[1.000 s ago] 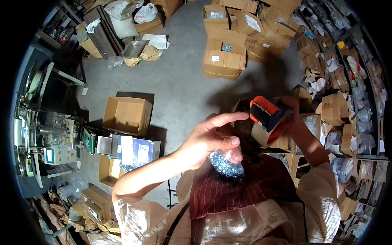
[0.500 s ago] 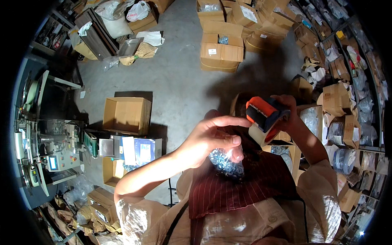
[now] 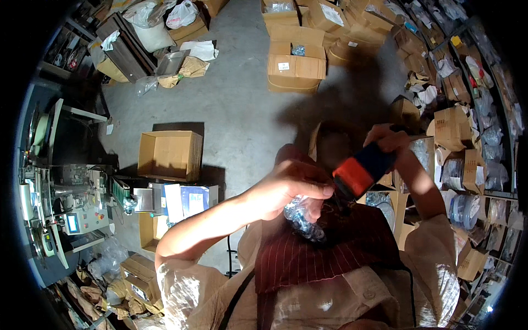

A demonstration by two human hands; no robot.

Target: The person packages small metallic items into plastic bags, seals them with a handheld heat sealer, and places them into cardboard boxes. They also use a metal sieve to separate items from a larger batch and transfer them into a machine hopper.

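My left hand [image 3: 286,190] pinches the gathered neck of a clear plastic bag of small shiny metal parts [image 3: 303,221]. The bag hangs over a dark red striped apron [image 3: 330,247]. In my right hand [image 3: 389,142] is a tape dispenser [image 3: 366,168] with a dark blue body and an orange front. It is tilted, its orange end pointing down toward my left fingertips, close to the bag's neck. The tape roll is hidden from this side, and I cannot tell whether tape touches the bag.
An open cardboard box [image 3: 170,157] stands left on the floor, beside a packing machine [image 3: 82,217] with a small screen. Ahead are more cartons [image 3: 297,69]. Shelves [image 3: 484,132] packed with boxes and bags line the right. Sacks and panels [image 3: 129,47] lean at far left.
My right hand has turned the tape dispenser over, so its roll no longer shows. My left thumb and index finger have closed together, and the bag has swung slightly.
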